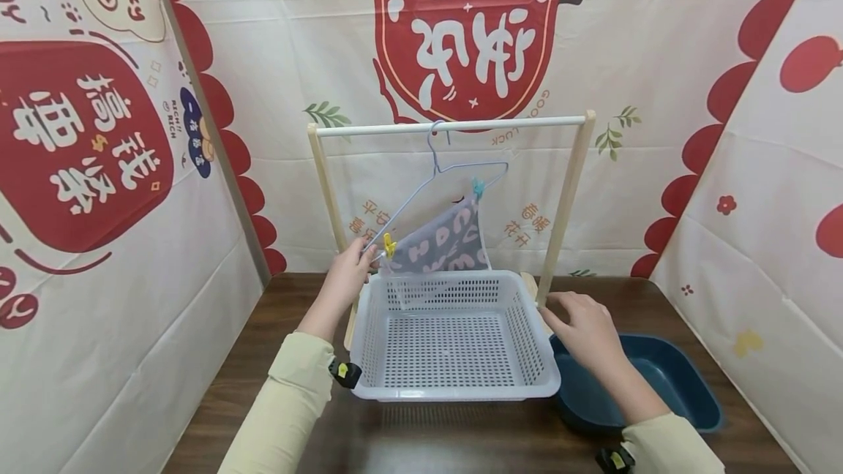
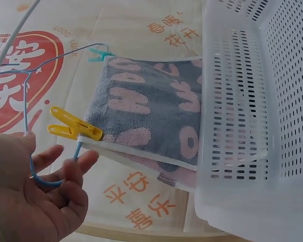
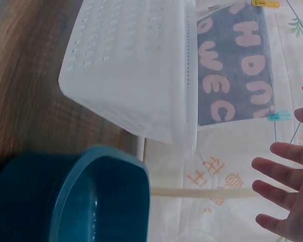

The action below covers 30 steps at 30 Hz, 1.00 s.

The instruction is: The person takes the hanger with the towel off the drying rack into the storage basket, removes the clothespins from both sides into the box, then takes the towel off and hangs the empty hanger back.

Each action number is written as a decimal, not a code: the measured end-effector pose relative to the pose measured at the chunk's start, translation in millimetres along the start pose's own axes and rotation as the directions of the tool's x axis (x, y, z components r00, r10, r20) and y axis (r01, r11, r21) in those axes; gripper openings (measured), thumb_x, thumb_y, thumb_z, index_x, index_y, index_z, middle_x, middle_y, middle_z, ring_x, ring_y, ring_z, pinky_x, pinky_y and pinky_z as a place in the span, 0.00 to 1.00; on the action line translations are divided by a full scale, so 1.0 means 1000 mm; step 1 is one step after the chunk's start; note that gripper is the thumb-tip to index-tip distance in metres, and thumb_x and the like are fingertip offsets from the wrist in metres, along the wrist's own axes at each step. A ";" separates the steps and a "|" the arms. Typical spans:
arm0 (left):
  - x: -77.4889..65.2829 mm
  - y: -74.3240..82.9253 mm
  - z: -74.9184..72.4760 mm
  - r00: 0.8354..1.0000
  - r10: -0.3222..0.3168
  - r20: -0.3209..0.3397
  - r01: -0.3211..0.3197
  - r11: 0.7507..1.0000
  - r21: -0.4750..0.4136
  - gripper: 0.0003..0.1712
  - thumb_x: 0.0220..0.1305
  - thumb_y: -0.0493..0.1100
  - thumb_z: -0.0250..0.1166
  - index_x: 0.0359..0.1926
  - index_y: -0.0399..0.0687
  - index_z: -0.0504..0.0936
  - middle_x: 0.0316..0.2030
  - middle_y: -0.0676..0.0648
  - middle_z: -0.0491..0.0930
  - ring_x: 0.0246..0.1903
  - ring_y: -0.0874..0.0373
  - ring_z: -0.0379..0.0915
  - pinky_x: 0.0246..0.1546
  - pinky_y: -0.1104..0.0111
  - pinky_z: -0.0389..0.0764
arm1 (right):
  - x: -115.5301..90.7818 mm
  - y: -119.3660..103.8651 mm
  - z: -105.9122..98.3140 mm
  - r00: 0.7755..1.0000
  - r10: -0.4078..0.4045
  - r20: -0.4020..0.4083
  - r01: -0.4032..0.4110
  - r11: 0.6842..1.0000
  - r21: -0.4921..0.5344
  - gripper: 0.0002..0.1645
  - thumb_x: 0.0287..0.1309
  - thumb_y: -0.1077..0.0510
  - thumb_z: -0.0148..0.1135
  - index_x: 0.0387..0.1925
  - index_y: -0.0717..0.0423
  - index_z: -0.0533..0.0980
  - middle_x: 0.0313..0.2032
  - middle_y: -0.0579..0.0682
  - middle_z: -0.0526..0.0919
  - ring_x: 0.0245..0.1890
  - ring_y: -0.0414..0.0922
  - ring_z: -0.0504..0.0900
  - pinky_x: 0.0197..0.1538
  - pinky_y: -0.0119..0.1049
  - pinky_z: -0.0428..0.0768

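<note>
A blue wire clothes hanger (image 1: 403,208) hooks over the bar of a small drying rack (image 1: 527,122), tilted down to the left. My left hand (image 1: 345,280) holds its lower left corner, fingers curled round the wire in the left wrist view. From it hangs a grey towel (image 1: 448,236) with pink letters, pinned by a yellow clothespin (image 2: 76,124) near my left fingers and a teal clothespin (image 1: 478,187) on the far side. The white basket hides the towel's lower part in the head view. My right hand (image 1: 582,328) is beside the rack's right post, fingers spread and holding nothing.
The white perforated basket (image 1: 454,392) stands in front of the rack on a dark wooden table (image 1: 276,386). To its right sits a dark blue basin (image 1: 668,379), partly under my right forearm. Printed cloth walls (image 1: 263,57) enclose the back and both sides.
</note>
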State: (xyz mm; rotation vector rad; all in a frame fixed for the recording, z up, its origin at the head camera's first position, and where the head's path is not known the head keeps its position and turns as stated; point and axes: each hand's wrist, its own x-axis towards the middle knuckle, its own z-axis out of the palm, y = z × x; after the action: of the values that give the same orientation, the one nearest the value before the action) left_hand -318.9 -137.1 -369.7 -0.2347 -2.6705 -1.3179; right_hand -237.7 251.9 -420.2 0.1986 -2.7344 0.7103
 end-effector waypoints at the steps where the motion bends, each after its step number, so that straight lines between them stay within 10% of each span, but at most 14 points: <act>1: 0.000 0.001 0.000 1.000 0.000 -0.009 0.000 1.000 -0.008 0.18 0.79 0.50 0.44 0.53 0.43 0.73 0.42 0.39 0.82 0.37 0.46 0.78 0.38 0.55 0.77 | 0.001 -0.001 0.001 1.000 0.004 0.003 -0.004 1.000 0.006 0.30 0.67 0.42 0.56 0.57 0.62 0.75 0.54 0.66 0.77 0.57 0.64 0.70 0.58 0.70 0.61; 10: 0.004 0.005 0.004 0.993 -0.013 -0.119 -0.011 0.981 -0.194 0.18 0.79 0.47 0.42 0.41 0.38 0.72 0.37 0.38 0.78 0.39 0.45 0.77 0.41 0.56 0.77 | 0.008 -0.002 0.007 0.998 0.030 0.051 -0.033 0.997 0.065 0.30 0.70 0.43 0.53 0.59 0.63 0.73 0.56 0.66 0.76 0.57 0.65 0.71 0.55 0.67 0.68; 16: 0.004 0.011 0.004 0.987 0.006 -0.162 -0.036 0.983 -0.183 0.19 0.79 0.48 0.43 0.37 0.39 0.71 0.35 0.39 0.77 0.24 0.55 0.64 0.25 0.66 0.65 | 0.011 -0.002 0.011 0.997 0.031 0.064 -0.037 0.995 0.090 0.28 0.70 0.44 0.52 0.58 0.62 0.74 0.55 0.64 0.77 0.56 0.63 0.72 0.54 0.65 0.70; 30: 0.005 0.029 -0.003 0.962 0.083 -0.259 -0.127 0.979 -0.159 0.20 0.78 0.48 0.45 0.36 0.36 0.71 0.30 0.42 0.80 0.22 0.52 0.67 0.21 0.66 0.67 | 0.027 -0.013 0.013 0.998 -0.008 0.060 0.002 0.995 0.101 0.25 0.70 0.46 0.53 0.57 0.61 0.76 0.53 0.63 0.79 0.49 0.59 0.77 0.48 0.59 0.76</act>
State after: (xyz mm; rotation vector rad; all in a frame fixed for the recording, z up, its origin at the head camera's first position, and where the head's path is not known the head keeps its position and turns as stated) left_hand -317.8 -121.9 -344.5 -0.2108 -2.3054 -1.4426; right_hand -263.7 232.3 -416.4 0.2533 -2.7554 0.8553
